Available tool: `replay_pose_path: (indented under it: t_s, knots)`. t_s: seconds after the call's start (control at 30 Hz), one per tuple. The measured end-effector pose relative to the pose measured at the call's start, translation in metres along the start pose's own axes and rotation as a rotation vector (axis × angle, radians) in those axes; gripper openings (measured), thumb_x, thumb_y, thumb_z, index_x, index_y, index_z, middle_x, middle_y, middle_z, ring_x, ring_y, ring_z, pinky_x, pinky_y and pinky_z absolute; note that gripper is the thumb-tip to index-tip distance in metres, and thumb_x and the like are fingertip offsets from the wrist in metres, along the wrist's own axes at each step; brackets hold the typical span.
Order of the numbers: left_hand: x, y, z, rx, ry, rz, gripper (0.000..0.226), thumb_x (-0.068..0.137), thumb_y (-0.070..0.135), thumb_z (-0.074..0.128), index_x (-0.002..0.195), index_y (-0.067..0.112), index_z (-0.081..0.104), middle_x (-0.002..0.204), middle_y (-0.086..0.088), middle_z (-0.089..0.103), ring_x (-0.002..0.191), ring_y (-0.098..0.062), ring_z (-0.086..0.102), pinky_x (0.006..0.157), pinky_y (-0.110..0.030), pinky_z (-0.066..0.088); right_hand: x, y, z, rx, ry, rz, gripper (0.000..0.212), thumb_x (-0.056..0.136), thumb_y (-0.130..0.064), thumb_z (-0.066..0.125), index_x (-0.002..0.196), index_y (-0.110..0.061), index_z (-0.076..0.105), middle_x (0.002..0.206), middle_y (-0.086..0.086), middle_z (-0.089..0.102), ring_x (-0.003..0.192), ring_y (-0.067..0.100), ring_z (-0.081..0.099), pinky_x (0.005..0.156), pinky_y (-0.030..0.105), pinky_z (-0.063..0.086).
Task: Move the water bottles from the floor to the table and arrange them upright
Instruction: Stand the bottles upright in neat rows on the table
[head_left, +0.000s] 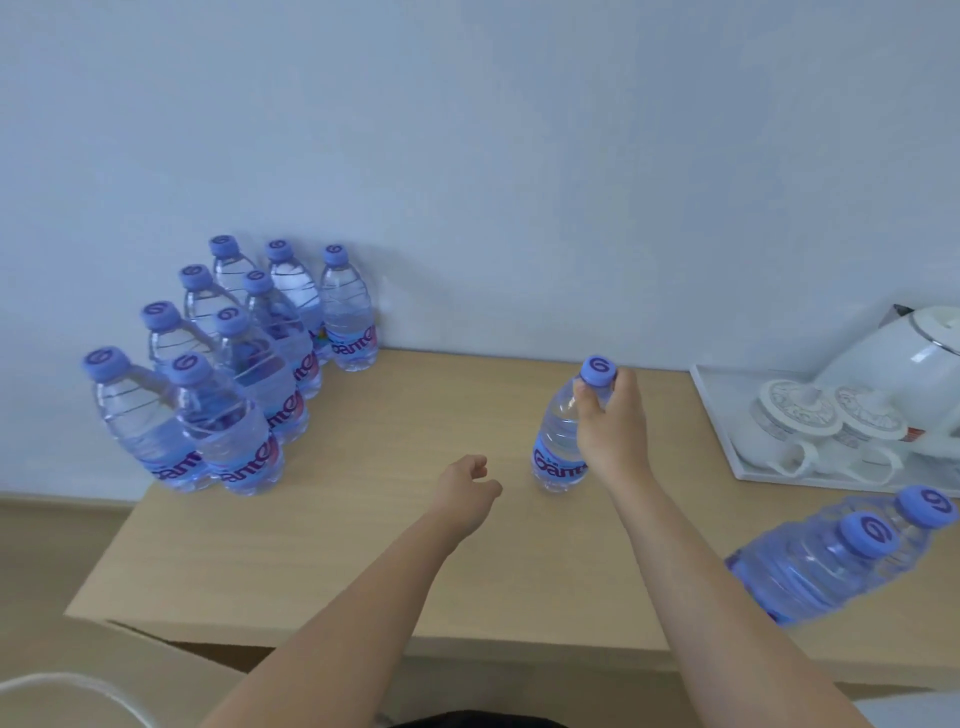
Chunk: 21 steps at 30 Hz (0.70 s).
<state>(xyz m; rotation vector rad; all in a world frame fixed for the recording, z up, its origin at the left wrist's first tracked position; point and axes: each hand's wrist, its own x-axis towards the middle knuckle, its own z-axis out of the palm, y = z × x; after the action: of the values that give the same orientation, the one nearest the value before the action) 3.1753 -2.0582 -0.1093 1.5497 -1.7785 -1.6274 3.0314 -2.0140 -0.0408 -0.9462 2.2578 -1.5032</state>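
Several clear water bottles (244, 395) with purple caps stand upright in a cluster at the table's back left, against the wall. One more bottle (558, 441) stands upright near the middle of the wooden table (363, 545). My right hand (613, 421) grips it around the neck, just below the cap. My left hand (465, 488) hovers over the table to the left of that bottle, fingers loosely curled and holding nothing. Two bottles (831, 556) stand at the right front edge, blurred and close to the camera.
A white tray (722, 415) at the back right carries two lidded white cups (800, 421) and a white kettle (904, 364). A pale wall backs the table. The floor shows at the lower left, with a curved white object (67, 696) in the corner.
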Motion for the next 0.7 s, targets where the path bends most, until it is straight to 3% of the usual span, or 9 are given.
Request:
replay_pose_path:
  t_s: [0.13, 0.3, 0.47, 0.53, 0.6, 0.7]
  knots:
    - [0.004, -0.015, -0.046, -0.051, 0.039, -0.034, 0.052, 0.089, 0.010, 0.053, 0.138, 0.009, 0.038, 0.138, -0.005, 0.047, 0.122, -0.019, 0.047, 0.090, -0.024, 0.035, -0.006, -0.030, 0.043, 0.083, -0.126, -0.047, 0.009, 0.093, -0.022, 0.050, 0.099, -0.018, 0.046, 0.102, -0.001, 0.055, 0.097, 0.019, 0.052, 0.078, 0.026, 0.035]
    - [0.011, -0.024, -0.089, -0.117, 0.027, -0.049, 0.055, 0.091, 0.009, 0.051, 0.142, 0.010, 0.031, 0.142, -0.004, 0.041, 0.122, -0.020, 0.046, 0.091, -0.026, 0.038, -0.009, -0.063, 0.092, 0.130, -0.254, -0.089, 0.010, 0.092, -0.025, 0.051, 0.100, -0.023, 0.046, 0.088, -0.019, 0.050, 0.089, 0.013, 0.050, 0.076, 0.024, 0.034]
    - [0.019, -0.036, -0.117, -0.139, 0.018, -0.052, 0.058, 0.091, 0.005, 0.047, 0.144, 0.012, 0.028, 0.145, -0.003, 0.037, 0.126, -0.022, 0.044, 0.099, -0.032, 0.039, -0.009, -0.088, 0.136, 0.128, -0.336, -0.135, 0.008, 0.091, -0.024, 0.053, 0.097, -0.023, 0.047, 0.085, -0.021, 0.051, 0.082, 0.006, 0.053, 0.076, 0.024, 0.036]
    - [0.022, -0.041, -0.126, -0.115, 0.018, -0.049, 0.057, 0.091, 0.001, 0.041, 0.145, 0.015, 0.028, 0.147, -0.001, 0.036, 0.118, -0.019, 0.047, 0.091, -0.024, 0.044, -0.009, -0.094, 0.151, 0.128, -0.359, -0.145, 0.008, 0.091, -0.024, 0.053, 0.097, -0.024, 0.047, 0.084, -0.022, 0.052, 0.078, -0.002, 0.052, 0.075, 0.023, 0.037]
    - [0.025, -0.045, -0.136, -0.079, 0.024, -0.041, 0.059, 0.090, -0.002, 0.034, 0.145, 0.018, 0.027, 0.147, 0.000, 0.036, 0.102, -0.013, 0.047, 0.068, -0.010, 0.043, -0.008, -0.098, 0.164, 0.123, -0.381, -0.149, 0.009, 0.091, -0.024, 0.053, 0.098, -0.024, 0.047, 0.085, -0.021, 0.051, 0.079, 0.002, 0.053, 0.075, 0.024, 0.038]
    - [0.033, -0.047, -0.148, -0.053, 0.022, -0.049, 0.060, 0.090, -0.001, 0.032, 0.146, 0.021, 0.025, 0.148, 0.002, 0.033, 0.100, -0.010, 0.045, 0.070, -0.011, 0.038, -0.004, -0.102, 0.179, 0.116, -0.394, -0.154, 0.009, 0.091, -0.025, 0.053, 0.098, -0.024, 0.047, 0.085, -0.022, 0.050, 0.078, -0.003, 0.051, 0.075, 0.023, 0.037]
